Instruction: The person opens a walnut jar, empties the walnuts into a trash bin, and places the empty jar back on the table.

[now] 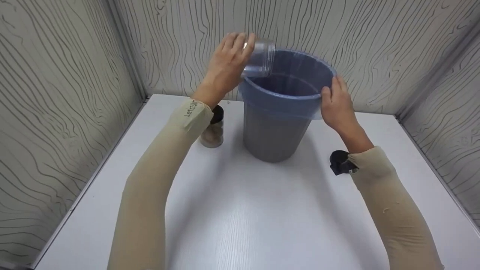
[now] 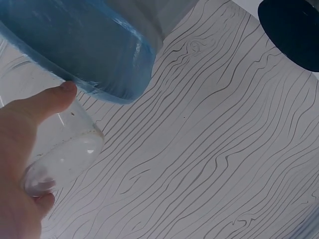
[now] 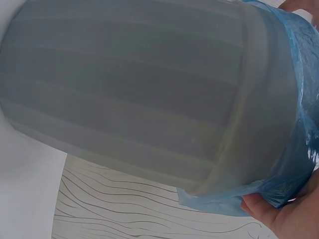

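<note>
A grey trash can [image 1: 272, 135] stands on the white table, with a blue plastic bag [image 1: 277, 107] folded over its rim. My left hand [image 1: 227, 65] grips a clear jar [image 1: 259, 60] tipped on its side, its mouth at the left of the can's rim. In the left wrist view, the jar's wall [image 2: 75, 144] is see-through with a few small specks on it. My right hand [image 1: 339, 107] pinches the bagged rim on the right side, with its thumb [image 3: 259, 206] on the outside of the bag in the right wrist view.
Left of the can, a second clear jar [image 1: 213, 135] with a black lid and brownish contents stands upright, partly behind my left forearm. A black round object [image 1: 339, 161] lies near my right sleeve. Wood-patterned panels [image 1: 187, 45] enclose the table [image 1: 232, 225] at the back and sides.
</note>
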Demonstrator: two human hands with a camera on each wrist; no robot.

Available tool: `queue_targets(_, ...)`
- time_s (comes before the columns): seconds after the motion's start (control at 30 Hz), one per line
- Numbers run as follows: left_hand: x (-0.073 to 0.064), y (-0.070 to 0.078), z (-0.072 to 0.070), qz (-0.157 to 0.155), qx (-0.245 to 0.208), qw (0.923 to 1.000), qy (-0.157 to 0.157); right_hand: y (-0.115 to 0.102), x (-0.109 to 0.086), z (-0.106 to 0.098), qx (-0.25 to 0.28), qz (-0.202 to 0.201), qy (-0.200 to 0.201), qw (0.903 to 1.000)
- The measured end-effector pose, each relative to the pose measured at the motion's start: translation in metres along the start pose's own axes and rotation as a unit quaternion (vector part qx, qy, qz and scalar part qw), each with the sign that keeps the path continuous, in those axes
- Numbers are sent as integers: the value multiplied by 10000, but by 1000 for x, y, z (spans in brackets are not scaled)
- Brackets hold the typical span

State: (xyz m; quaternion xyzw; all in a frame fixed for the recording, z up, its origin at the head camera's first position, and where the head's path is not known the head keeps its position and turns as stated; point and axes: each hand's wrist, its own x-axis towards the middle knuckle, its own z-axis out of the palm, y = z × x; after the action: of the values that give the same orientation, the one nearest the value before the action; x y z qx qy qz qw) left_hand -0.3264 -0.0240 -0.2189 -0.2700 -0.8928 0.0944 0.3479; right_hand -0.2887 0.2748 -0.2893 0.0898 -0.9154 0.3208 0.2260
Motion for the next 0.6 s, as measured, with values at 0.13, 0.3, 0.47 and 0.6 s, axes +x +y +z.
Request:
queue_targets(0.13,-3,-2,0,-318,-503,9982,-39,-1,0,0,2,-26,5,10000)
queue_targets(0.3,-8,-6,0,-666,-970,9930,-127,-3,-2,-2,-5,-11,-50,10000)
queue_targets(0.47,-17,-10,3,-946,-1419,9852,-175,-4,-3,-3,-35,3,-33,10000)
queue_targets(0.6,-26,-13,8,-1334,-1950,9715,-212,-5,-4,-4,-21,16,-9,10000)
